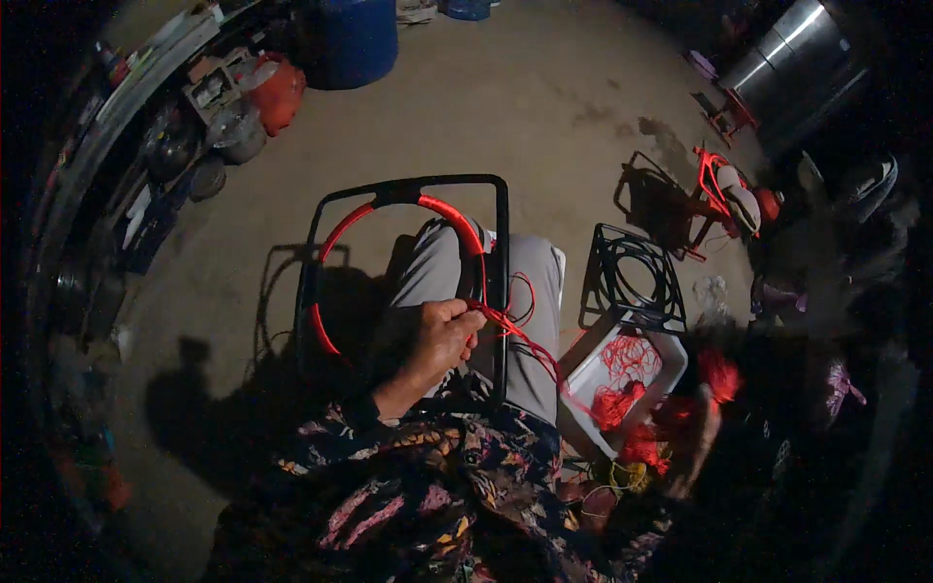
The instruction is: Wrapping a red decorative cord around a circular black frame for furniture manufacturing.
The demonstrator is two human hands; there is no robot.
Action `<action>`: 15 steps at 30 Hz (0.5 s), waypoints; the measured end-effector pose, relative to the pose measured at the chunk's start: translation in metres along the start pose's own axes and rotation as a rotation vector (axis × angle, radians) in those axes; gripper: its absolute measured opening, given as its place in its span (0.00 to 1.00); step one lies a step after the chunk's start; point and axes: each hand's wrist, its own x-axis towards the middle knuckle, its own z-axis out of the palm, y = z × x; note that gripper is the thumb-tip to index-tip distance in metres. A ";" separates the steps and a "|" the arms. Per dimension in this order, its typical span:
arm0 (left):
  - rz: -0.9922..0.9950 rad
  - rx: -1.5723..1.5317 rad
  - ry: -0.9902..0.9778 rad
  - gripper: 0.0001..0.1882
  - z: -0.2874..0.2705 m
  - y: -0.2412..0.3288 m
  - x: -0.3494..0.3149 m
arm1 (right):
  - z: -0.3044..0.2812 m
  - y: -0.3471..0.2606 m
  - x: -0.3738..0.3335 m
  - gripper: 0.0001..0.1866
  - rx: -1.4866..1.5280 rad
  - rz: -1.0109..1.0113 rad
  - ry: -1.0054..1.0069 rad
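A black rectangular frame (503,243) with a round inner ring stands across my lap. Red cord (450,210) is wound round parts of that ring; other stretches of it show black. At the frame's right side my left hand (447,340) is closed, pinching loose red strands (513,325) that trail down to the right toward a white bin. Out to the right, past the bin, my right hand (707,413) is raised with a bundle of red cord (719,376) at its fingers. Motion and dim light blur those fingers.
The white bin (581,416) holds tangled red cord. Behind it is another black frame (637,277) with a ring. A red-framed stool-like object (714,189) is farther right. A blue barrel (350,44), an orange-red bag (277,95) and clutter line the far left.
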 end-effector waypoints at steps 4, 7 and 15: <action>0.025 -0.008 -0.017 0.11 0.001 -0.005 0.000 | 0.120 -0.034 -0.024 0.20 0.011 -0.056 -0.204; 0.030 0.018 -0.001 0.11 -0.004 -0.009 0.000 | 0.197 -0.062 -0.053 0.20 0.036 0.059 -0.436; -0.029 0.098 0.080 0.06 0.007 0.002 -0.004 | 0.248 -0.072 -0.084 0.22 -0.037 -0.185 -0.734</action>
